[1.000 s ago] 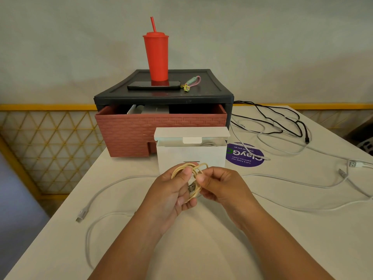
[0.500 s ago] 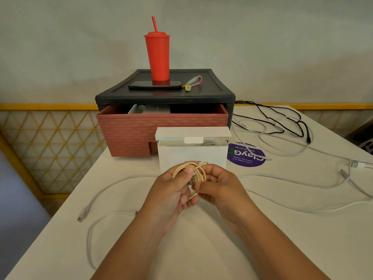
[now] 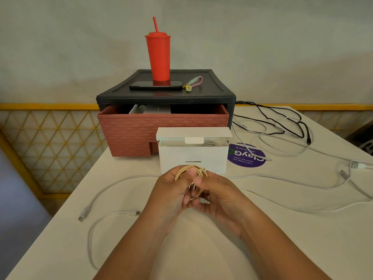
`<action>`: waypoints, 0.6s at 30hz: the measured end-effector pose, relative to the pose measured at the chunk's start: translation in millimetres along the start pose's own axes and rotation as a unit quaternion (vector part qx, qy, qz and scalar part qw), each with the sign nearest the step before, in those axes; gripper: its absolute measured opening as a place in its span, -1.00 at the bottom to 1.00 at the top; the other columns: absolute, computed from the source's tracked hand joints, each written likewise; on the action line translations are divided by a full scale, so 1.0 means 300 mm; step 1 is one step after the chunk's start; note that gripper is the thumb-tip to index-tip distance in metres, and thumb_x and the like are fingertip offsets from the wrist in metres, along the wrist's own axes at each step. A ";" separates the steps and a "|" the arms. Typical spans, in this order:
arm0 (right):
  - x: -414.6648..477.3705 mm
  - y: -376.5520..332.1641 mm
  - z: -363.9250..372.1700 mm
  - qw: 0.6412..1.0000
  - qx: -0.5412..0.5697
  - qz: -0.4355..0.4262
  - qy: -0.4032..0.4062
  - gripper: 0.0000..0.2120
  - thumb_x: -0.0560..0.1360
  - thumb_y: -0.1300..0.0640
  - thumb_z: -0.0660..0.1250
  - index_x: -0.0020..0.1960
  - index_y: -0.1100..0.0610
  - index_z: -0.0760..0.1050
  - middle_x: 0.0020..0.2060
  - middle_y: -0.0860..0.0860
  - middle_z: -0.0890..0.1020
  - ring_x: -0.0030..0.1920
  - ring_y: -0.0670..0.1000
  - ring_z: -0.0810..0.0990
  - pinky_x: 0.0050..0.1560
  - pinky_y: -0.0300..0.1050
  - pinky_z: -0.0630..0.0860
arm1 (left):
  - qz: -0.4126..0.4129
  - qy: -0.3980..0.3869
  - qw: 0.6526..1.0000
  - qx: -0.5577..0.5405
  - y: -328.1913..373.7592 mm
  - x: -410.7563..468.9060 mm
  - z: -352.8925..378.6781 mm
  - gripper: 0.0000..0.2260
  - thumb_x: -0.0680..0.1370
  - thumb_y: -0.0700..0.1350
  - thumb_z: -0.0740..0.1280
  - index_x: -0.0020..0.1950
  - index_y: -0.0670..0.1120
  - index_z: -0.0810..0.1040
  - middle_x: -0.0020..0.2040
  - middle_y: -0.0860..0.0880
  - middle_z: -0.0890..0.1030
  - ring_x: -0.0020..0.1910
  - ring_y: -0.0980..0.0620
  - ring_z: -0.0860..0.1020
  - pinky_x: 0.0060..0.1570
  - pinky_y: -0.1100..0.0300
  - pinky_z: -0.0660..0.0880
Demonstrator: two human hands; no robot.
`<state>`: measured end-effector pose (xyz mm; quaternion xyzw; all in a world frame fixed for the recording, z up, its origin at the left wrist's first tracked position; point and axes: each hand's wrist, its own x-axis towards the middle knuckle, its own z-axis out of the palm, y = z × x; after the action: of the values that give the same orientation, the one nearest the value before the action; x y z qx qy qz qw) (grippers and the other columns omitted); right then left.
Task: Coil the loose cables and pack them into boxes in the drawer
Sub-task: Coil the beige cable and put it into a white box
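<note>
head view looks forward and down, close over the table (image 3: 282, 249).

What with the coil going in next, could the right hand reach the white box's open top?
Probably yes: the white box stands just beyond the right hand, flap raised, nothing between, though that hand grips the coiled cable.

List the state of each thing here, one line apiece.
drawer: pulled partly open.
white box: lid flap up, open.
beige cable: coiled, gripped by left hand and right hand.
white cables: loose, uncoiled on table.
black cable: loose, uncoiled.
red cup: upright, lid on.
</note>
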<state>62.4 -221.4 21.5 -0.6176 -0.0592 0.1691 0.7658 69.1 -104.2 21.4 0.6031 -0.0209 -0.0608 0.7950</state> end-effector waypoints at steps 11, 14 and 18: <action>-0.005 -0.005 -0.010 0.998 -0.066 -0.017 -0.010 -0.75 0.45 0.39 0.27 -0.29 0.11 0.55 -0.38 0.08 0.60 -0.37 -0.07 0.57 -0.27 -0.28 0.43 | 0.027 0.027 0.997 0.074 -0.024 0.013 0.003 -0.82 0.55 -0.14 0.28 -0.20 -0.11 0.62 -0.50 -0.07 0.41 -0.56 0.09 0.30 -0.18 -0.07 0.52; 0.003 -0.006 -0.008 0.993 -0.111 -0.018 0.038 -0.86 0.32 0.36 0.30 -0.21 0.15 0.48 -0.39 0.12 0.61 -0.36 0.00 0.52 -0.25 -0.15 0.40 | 0.024 0.033 0.995 0.093 -0.024 0.011 0.004 -0.86 0.56 -0.14 0.28 -0.14 -0.09 0.61 -0.54 0.00 0.42 -0.58 0.13 0.32 -0.24 0.07 0.54; 0.021 0.015 -0.006 0.971 -0.191 -0.041 0.140 -0.81 0.32 0.31 0.33 -0.12 0.18 0.38 -0.23 0.27 0.63 -0.29 0.12 0.60 -0.16 0.04 0.57 | 0.018 0.032 0.995 0.089 -0.015 0.003 0.011 -0.87 0.56 -0.15 0.27 -0.10 -0.10 0.61 -0.55 0.07 0.47 -0.62 0.18 0.35 -0.15 -0.02 0.55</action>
<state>68.1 -220.2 16.2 -0.7671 -0.0078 0.0350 0.6405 69.2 -108.7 17.9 0.6730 -0.0116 -0.0250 0.7391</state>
